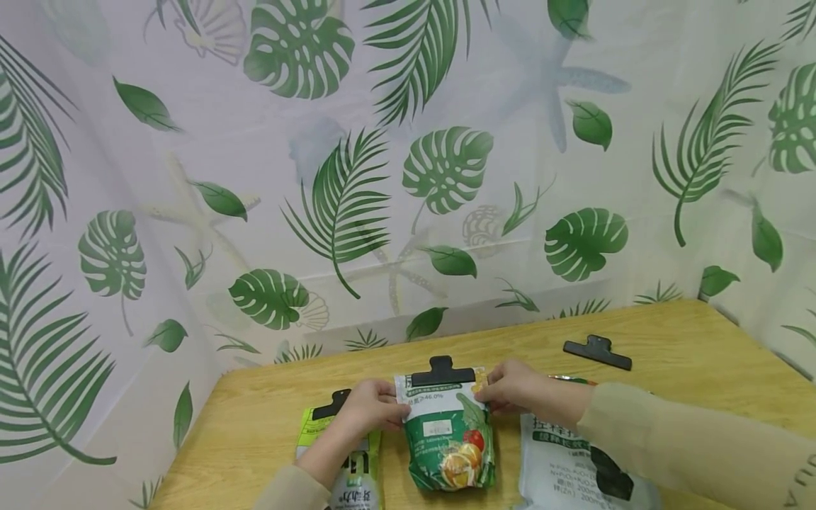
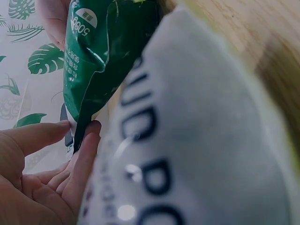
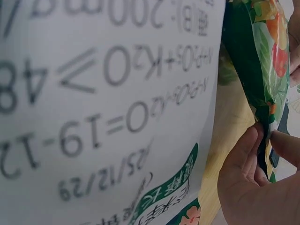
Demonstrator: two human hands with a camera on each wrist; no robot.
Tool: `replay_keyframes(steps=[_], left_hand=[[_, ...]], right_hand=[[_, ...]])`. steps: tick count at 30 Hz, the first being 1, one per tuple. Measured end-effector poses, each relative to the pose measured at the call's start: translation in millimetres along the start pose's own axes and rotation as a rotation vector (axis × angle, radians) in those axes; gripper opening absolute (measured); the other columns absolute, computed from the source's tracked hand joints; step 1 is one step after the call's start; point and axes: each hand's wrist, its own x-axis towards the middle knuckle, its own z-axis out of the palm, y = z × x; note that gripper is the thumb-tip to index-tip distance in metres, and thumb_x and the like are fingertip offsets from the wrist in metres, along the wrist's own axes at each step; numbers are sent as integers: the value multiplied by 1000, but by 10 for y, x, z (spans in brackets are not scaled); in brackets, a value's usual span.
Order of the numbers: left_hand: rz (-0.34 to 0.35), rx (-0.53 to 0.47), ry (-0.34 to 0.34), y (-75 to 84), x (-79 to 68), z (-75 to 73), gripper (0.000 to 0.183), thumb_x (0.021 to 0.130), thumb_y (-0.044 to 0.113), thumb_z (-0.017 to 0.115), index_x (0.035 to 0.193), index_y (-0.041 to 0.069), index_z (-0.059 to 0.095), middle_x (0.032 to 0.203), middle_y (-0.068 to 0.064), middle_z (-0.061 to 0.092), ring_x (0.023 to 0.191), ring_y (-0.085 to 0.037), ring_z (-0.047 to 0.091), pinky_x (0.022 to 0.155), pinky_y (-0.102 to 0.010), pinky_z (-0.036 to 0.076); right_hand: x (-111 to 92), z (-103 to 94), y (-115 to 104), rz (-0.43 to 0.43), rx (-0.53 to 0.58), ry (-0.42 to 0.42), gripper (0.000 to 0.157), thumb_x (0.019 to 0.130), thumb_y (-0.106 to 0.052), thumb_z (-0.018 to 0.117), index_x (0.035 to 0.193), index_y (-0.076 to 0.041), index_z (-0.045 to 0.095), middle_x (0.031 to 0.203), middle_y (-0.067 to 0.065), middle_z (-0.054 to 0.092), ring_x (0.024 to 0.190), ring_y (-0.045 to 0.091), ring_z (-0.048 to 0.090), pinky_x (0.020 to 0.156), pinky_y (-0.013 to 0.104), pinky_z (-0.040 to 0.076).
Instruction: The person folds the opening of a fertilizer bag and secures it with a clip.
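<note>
A green and white fertilizer bag [image 1: 423, 446], printed with fruit and vegetables, stands at the middle of the table with a black clip [image 1: 442, 375] across its top edge. My left hand [image 1: 368, 407] pinches the bag's upper left edge between thumb and fingers. At the upper right edge, my right hand [image 1: 521, 387] pinches it likewise. In the left wrist view, the left thumb and fingers grip the folded side of the green bag [image 2: 96, 56]. The right wrist view shows the right hand [image 3: 251, 180] gripping the opposite side.
A yellow-green bag [image 1: 363, 489] with a black clip [image 1: 331, 405] stands at left, partly behind my left arm. To the right is a white bag [image 1: 548, 467] with a dark clip [image 1: 610, 473] against it. Another black clip [image 1: 598, 351] lies on the wooden table [image 1: 268, 404] at back right.
</note>
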Motion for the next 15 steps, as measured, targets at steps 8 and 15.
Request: replay_keyframes(steps=[8,15], left_hand=[[-1,38,3,2,-7,15,29,81,3,71,105,-7,58,86,-12,71,69,-18,68,64,-35,58],[-2,88,-10,13,-1,33,34,83,5,71,111,-9,57,85,-12,70,68,-18,67,64,-35,58]], right_hand=[[-11,8,-11,26,31,-16,14,83,-10,70,79,-2,60,80,7,63,68,14,59,65,28,56],[-6,13,10,10,42,-17,18,83,-8,71,71,-4,57,78,7,63,66,14,60,65,29,57]])
